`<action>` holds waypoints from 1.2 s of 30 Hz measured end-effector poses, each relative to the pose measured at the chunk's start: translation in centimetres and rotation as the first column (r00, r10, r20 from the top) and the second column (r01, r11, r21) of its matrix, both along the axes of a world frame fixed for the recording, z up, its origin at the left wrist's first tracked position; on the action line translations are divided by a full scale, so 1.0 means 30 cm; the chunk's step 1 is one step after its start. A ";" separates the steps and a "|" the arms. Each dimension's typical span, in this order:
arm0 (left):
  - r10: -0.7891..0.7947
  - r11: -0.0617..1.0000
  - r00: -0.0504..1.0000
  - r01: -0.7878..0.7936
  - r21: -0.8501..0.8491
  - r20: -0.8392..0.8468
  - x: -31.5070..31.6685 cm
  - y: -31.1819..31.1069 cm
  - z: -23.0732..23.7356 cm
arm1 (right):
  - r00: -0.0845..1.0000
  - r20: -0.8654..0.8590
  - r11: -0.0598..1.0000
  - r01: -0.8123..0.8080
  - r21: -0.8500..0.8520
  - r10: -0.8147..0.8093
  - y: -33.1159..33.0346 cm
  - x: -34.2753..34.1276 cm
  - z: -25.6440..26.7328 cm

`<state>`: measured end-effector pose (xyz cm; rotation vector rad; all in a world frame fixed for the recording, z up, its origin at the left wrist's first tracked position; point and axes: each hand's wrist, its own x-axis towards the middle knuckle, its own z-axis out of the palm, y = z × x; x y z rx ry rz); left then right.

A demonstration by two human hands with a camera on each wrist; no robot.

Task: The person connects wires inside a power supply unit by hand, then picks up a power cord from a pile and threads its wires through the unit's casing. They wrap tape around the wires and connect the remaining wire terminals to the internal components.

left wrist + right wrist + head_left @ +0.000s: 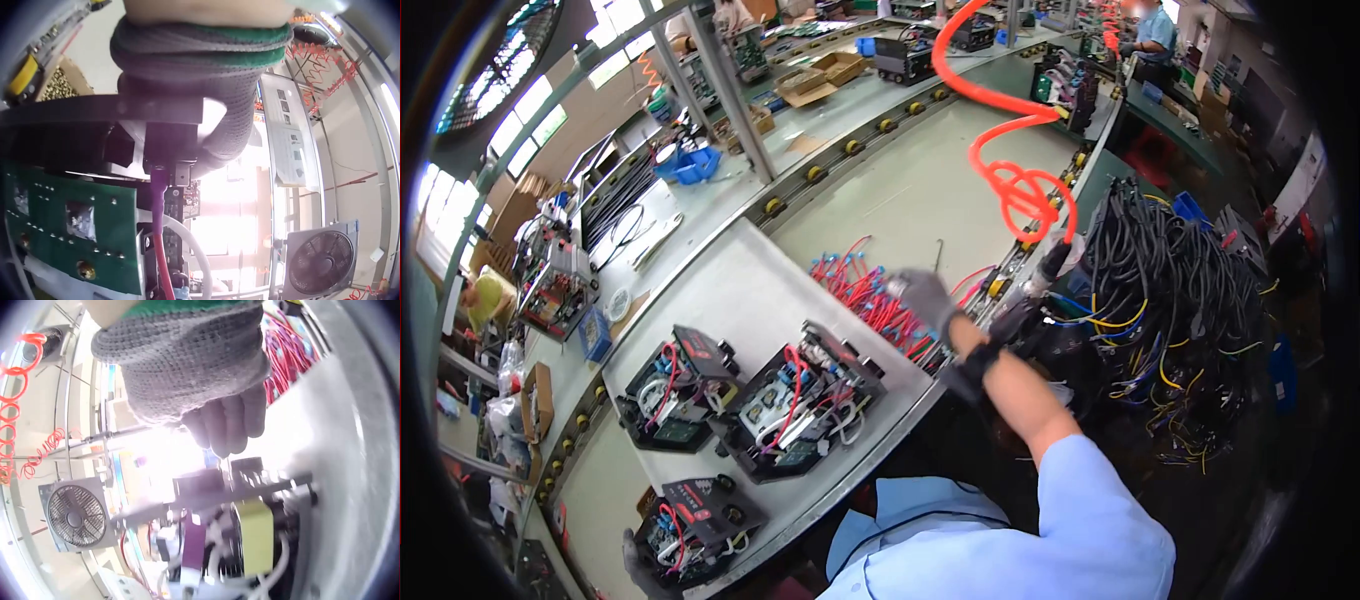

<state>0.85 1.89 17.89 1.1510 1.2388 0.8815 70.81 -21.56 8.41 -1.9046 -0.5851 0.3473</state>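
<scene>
My left hand (638, 565), in a grey glove, touches the outer side of an open electronic chassis (705, 510) at the table's near left. In the left wrist view the glove (187, 81) passes behind a dark panel with a green circuit board (75, 231) below; most fingers are hidden. My gloved right hand (922, 298) is above a pile of red wires (865, 300) with blue ends. In the right wrist view its fingers (231, 425) hang loosely, holding nothing visible. Two more chassis (800, 410) with red and white wires stand between my hands.
A coiled orange air hose (1020, 195) hangs ahead. Many black cables (1170, 270) hang at the right. Along the table runs a roller rail (850, 147); past it are cardboard boxes (840, 68) and a blue bin (690, 165). Another person (1155, 40) stands far right.
</scene>
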 end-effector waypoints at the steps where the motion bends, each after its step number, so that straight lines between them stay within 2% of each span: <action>1: -0.019 0.999 0.984 0.025 -0.030 0.180 0.083 -0.043 0.038 | 0.999 0.018 0.994 -0.027 -0.108 0.029 -0.004 0.058 -0.006; 2: -0.030 0.999 0.974 0.037 -0.027 0.223 0.095 -0.042 0.036 | 0.957 0.234 0.905 -0.062 -0.421 0.174 -0.004 0.100 0.014; 3: -0.041 0.999 0.963 0.049 -0.024 0.267 0.106 -0.041 0.035 | 0.894 0.276 0.763 -0.104 -0.638 0.352 0.021 0.107 0.021; 4: -0.052 0.998 0.949 0.062 -0.021 0.310 0.117 -0.040 0.033 | 0.888 0.277 0.766 -0.120 -0.631 0.367 0.036 0.093 0.025; 6: -0.027 0.999 0.928 0.032 -0.008 0.373 0.133 -0.068 0.044 | 0.600 0.179 0.413 -0.277 -0.868 0.780 0.046 0.053 0.029; 7: -0.018 1.000 0.927 0.020 -0.002 0.375 0.092 -0.049 0.001 | 0.586 0.229 0.423 -0.217 -0.880 0.777 0.044 0.020 0.027; 9: -0.015 0.994 0.845 0.071 -0.085 0.535 -0.013 0.003 -0.102 | 0.578 0.272 0.434 -0.160 -0.887 0.769 0.040 0.003 0.010; 11: 0.008 0.995 0.864 0.045 -0.093 0.503 0.016 -0.060 -0.126 | 0.582 0.268 0.435 -0.167 -0.885 0.768 0.037 0.022 -0.029; 14: 0.005 0.997 0.886 0.031 -0.069 0.464 0.047 -0.134 -0.113 | 0.564 0.339 0.454 -0.072 -0.888 0.753 0.034 0.065 -0.038; 16: 0.001 0.998 0.894 0.028 -0.059 0.449 0.071 -0.146 -0.102 | 0.496 0.555 0.584 0.112 -0.804 0.668 0.012 0.071 0.030; 18: -0.008 0.998 0.895 0.038 -0.059 0.445 0.099 -0.168 -0.124 | 0.486 0.573 0.573 0.167 -0.803 0.660 -0.001 0.094 0.063; 20: -0.025 0.998 0.890 0.050 -0.043 0.456 0.113 -0.175 -0.128 | 0.617 0.666 0.772 0.142 -0.619 0.420 -0.006 0.131 0.078; 21: -0.032 0.998 0.884 0.053 -0.032 0.467 0.119 -0.170 -0.125 | 0.717 0.592 0.787 0.098 -0.609 0.368 -0.001 0.138 0.091; 22: -0.047 0.997 0.877 0.067 -0.025 0.478 0.126 -0.173 -0.141 | 0.708 0.597 0.788 0.094 -0.608 0.376 0.004 0.133 0.101; 24: -0.079 0.996 0.858 0.094 -0.004 0.507 0.151 -0.166 -0.176 | 0.889 0.426 0.815 0.117 -0.567 0.169 0.012 0.100 0.142; 26: -0.119 0.991 0.847 0.129 0.016 0.519 0.168 -0.181 -0.203 | 0.868 0.477 0.850 0.141 -0.508 0.141 0.011 0.114 0.128; 27: -0.154 0.986 0.834 0.160 0.036 0.530 0.174 -0.178 -0.218 | 0.948 0.316 0.962 0.050 -0.270 0.040 0.008 0.141 0.075; 28: -0.189 0.980 0.823 0.189 0.056 0.535 0.195 -0.179 -0.227 | 0.993 0.117 1.000 0.007 0.001 -0.007 0.016 0.139 0.074; 29: -0.227 0.972 0.807 0.221 0.078 0.545 0.215 -0.184 -0.238 | 1.000 0.006 0.992 -0.010 0.125 0.009 0.011 0.142 0.079; 30: -0.256 0.965 0.792 0.246 0.095 0.554 0.238 -0.181 -0.255 | 1.000 0.013 0.992 -0.016 0.122 0.015 0.004 0.123 0.115; 31: -0.285 0.956 0.777 0.270 0.112 0.561 0.259 -0.186 -0.271 | 0.998 -0.059 0.983 0.039 0.180 -0.029 -0.010 0.101 0.164; 32: -0.241 0.970 0.804 0.207 0.125 0.543 0.245 -0.170 -0.347 | 0.989 -0.130 0.967 0.098 0.235 -0.068 -0.023 0.081 0.218; 33: -0.272 0.958 0.740 0.271 0.098 0.615 0.287 -0.187 -0.319 | 0.979 -0.179 0.945 0.152 0.291 -0.102 -0.026 0.057 0.278; 34: -0.290 0.953 0.756 0.286 0.102 0.587 0.309 -0.194 -0.323 | 0.981 -0.165 0.947 0.145 0.287 -0.100 -0.028 0.052 0.314; 36: -0.268 0.963 0.874 0.239 0.123 0.406 0.326 -0.199 -0.366 | 0.995 -0.062 0.912 0.098 0.398 -0.080 -0.028 0.054 0.387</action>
